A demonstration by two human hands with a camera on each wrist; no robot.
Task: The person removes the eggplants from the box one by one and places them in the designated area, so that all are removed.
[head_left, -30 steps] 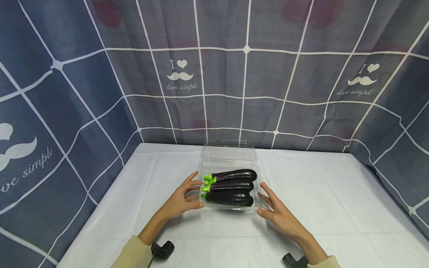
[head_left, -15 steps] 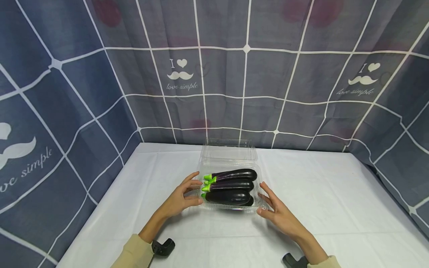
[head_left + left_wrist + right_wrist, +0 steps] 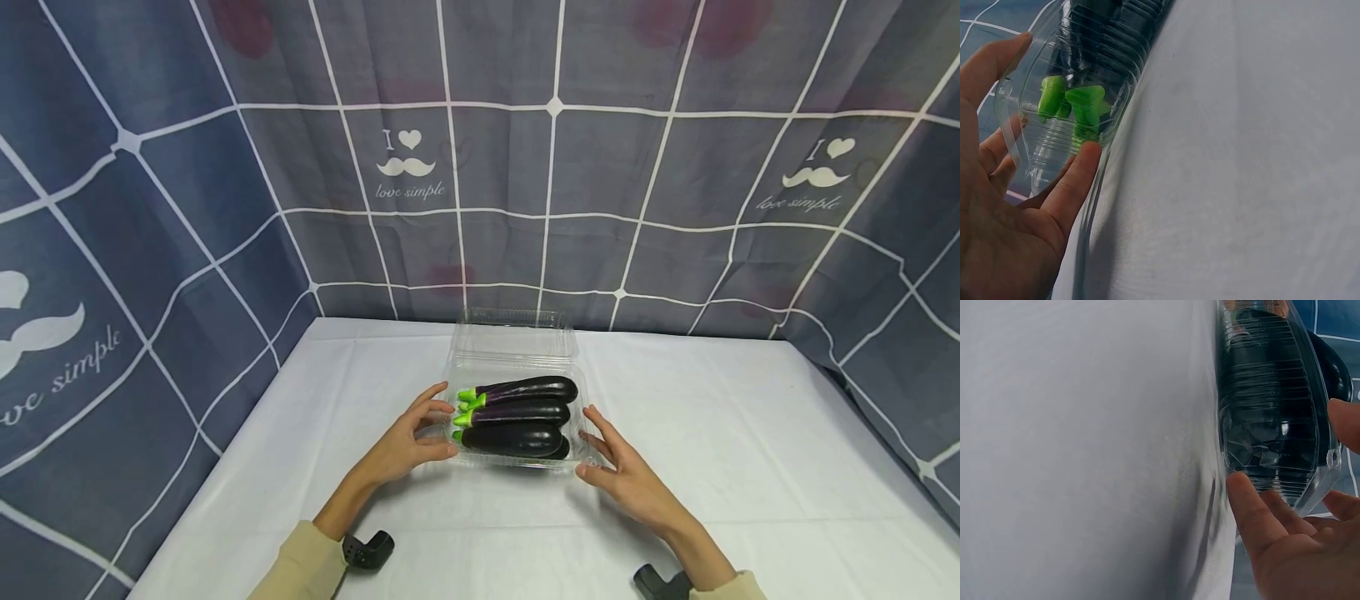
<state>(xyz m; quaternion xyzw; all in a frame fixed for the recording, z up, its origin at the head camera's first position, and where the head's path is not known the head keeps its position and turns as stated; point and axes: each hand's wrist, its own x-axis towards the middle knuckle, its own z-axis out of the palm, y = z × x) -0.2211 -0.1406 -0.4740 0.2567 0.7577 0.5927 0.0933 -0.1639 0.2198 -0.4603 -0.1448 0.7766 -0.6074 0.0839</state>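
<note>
My left grip (image 3: 405,446) and my right grip (image 3: 630,479) spread at opposite ends of a clear box (image 3: 517,365), lid (image 3: 514,340) folded back, glossy dark eggplants (image 3: 517,413) lying within, white surface (image 3: 495,533) beneath

soft light, dimmer wrist views

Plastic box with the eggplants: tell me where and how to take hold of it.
Grip the plastic box by its left and right walls, the left hand from the left and the right hand from the right. The lid is folded open at the back, so likely a poor hold, and the eggplants lie lengthwise between those walls, so holding both should keep it level.
</note>
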